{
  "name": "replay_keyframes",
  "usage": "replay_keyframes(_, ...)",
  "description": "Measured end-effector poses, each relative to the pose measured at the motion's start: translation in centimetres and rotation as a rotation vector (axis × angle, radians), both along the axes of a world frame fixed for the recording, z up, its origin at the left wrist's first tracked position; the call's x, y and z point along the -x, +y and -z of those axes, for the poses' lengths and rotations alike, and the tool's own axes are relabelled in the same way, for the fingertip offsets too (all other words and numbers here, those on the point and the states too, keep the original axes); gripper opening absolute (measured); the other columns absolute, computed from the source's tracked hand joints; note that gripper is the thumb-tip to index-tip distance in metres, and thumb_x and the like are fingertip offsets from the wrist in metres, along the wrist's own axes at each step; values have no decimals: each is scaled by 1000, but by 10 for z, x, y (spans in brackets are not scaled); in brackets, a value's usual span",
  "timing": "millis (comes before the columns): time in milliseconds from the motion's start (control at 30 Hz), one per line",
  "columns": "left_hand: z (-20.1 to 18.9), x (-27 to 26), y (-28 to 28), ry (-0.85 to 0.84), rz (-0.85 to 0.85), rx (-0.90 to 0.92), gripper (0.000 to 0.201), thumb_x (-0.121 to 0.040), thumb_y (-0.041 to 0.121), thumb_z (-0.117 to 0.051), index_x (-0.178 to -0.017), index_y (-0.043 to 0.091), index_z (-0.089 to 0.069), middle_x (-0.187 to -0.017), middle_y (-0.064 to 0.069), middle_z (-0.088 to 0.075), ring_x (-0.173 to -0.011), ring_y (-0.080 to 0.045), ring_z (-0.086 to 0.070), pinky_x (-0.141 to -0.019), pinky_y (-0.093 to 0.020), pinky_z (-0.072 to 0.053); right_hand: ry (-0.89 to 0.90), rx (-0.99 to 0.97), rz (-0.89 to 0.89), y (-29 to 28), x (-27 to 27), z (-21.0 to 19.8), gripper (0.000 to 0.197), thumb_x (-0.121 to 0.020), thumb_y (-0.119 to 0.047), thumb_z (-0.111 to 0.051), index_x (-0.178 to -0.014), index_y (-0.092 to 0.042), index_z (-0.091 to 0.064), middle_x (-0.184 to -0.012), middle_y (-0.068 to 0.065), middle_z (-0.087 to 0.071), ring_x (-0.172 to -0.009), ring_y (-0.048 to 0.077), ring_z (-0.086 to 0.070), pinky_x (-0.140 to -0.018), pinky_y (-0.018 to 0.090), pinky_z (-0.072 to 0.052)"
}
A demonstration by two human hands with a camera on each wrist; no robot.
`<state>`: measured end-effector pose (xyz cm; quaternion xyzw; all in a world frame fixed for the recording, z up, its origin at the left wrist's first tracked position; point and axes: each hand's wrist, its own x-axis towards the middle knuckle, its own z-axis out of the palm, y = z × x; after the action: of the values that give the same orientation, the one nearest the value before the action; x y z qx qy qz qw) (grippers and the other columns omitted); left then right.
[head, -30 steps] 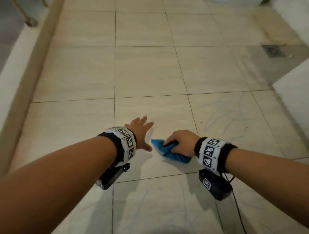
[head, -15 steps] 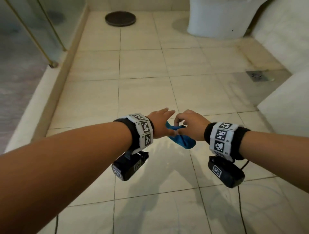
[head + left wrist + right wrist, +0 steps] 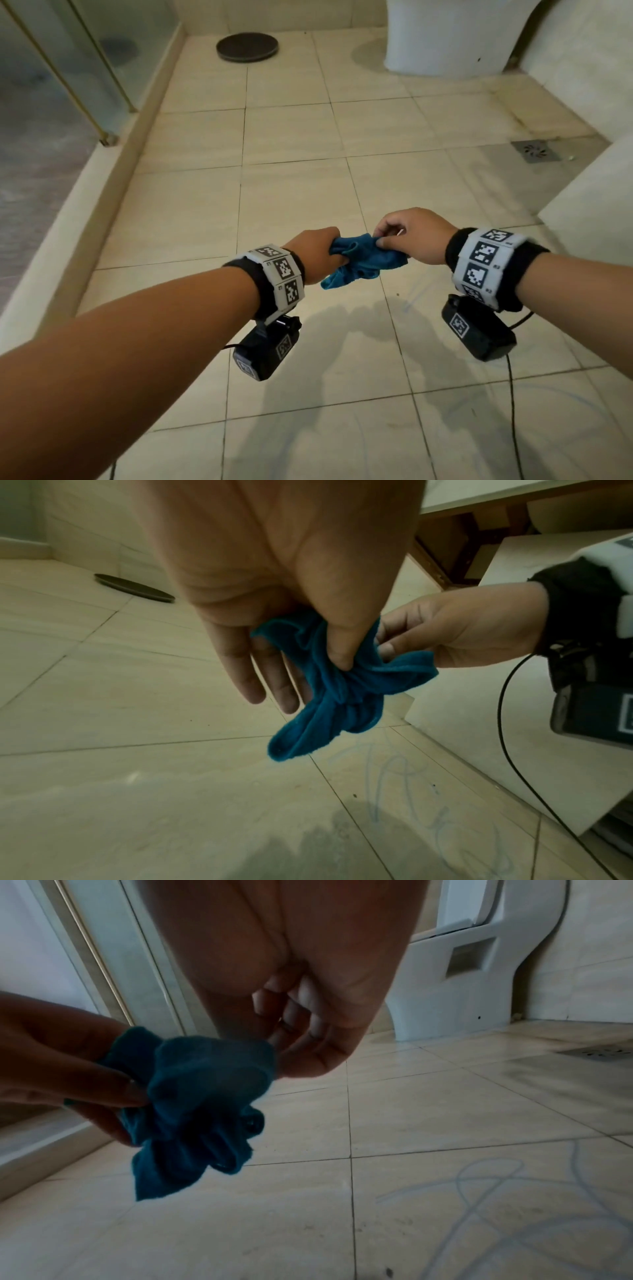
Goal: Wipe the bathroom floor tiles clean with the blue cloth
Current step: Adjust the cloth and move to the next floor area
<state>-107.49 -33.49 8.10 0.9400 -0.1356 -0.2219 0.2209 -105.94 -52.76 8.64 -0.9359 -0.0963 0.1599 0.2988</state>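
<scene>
A crumpled blue cloth point(image 3: 359, 265) hangs in the air between both hands, above the beige floor tiles point(image 3: 294, 192). My left hand point(image 3: 317, 255) pinches its left part with the thumb against the fingers; the left wrist view shows the cloth point(image 3: 339, 693) bunched under the thumb. My right hand point(image 3: 407, 240) pinches the cloth's right edge between thumb and fingertips. In the right wrist view the cloth point(image 3: 195, 1104) dangles in folds. Faint blue scribbles point(image 3: 507, 1199) mark the tiles below the right hand; the scribbles point(image 3: 411, 791) show in the left wrist view too.
A white toilet base point(image 3: 452, 37) stands at the back right. A dark round disc point(image 3: 246, 47) lies at the back centre. A metal floor drain point(image 3: 536, 150) sits right. A raised curb point(image 3: 113, 164) with a glass shower screen point(image 3: 99, 61) runs along the left. A white cabinet corner point(image 3: 592, 212) juts in right.
The cloth has been lifted off the floor. My left hand, open a second ago, has taken hold of it, and both hands now hold it raised and spread apart.
</scene>
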Motion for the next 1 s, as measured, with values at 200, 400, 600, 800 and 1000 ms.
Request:
replay_keyframes(200, 7, 3, -8, 45, -25, 57, 14, -97, 13, -42, -111, 13, -39, -89, -8, -55, -78, -25, -51, -61, -29, -37, 272, -117, -111, -9, 16, 0, 10, -89, -24, -62, -93, -19, -69, -98, -5, -68, -91, 10, -62, -79, 26, -53)
replay_keyframes(400, 0, 6, -16, 19, 42, 212, 19, -96, 3, -38, -108, 17, -31, -96, -22, -62, -78, -34, -60, -71, -43, -51, 389, -305, 185, -19, 26, 9, 27, -86, -36, -64, -109, -22, -59, -105, 1, -66, -99, 19, -64, -79, 36, -57)
replay_keyframes(600, -4, 8, -19, 92, 145, 301, 38, -89, 3, -56, -119, 15, -36, -103, -1, -56, -74, -19, -56, -62, -18, -47, 367, -549, 291, -16, 27, 16, 29, -86, -1, -62, -109, -14, -50, -95, 15, -65, -81, 27, -66, -77, 37, -58)
replay_keyframes(800, 11, 16, -27, 119, 11, 386, 37, -91, 24, -64, -113, 18, -35, -129, 1, -50, -100, -25, -65, -88, -39, -52, 307, -588, 339, -16, 21, 18, 31, -86, 16, -40, -89, -11, -55, -93, 21, -62, -75, 27, -63, -59, 27, -55)
replay_keyframes(1000, 20, 10, -37, 108, -91, 412, 44, -88, 16, -65, -110, 18, -27, -111, -20, -62, -91, -38, -65, -82, -51, -54, 411, -621, 310, -16, 23, 19, 24, -87, -2, -42, -99, -15, -59, -92, 6, -62, -82, 16, -60, -72, 29, -52)
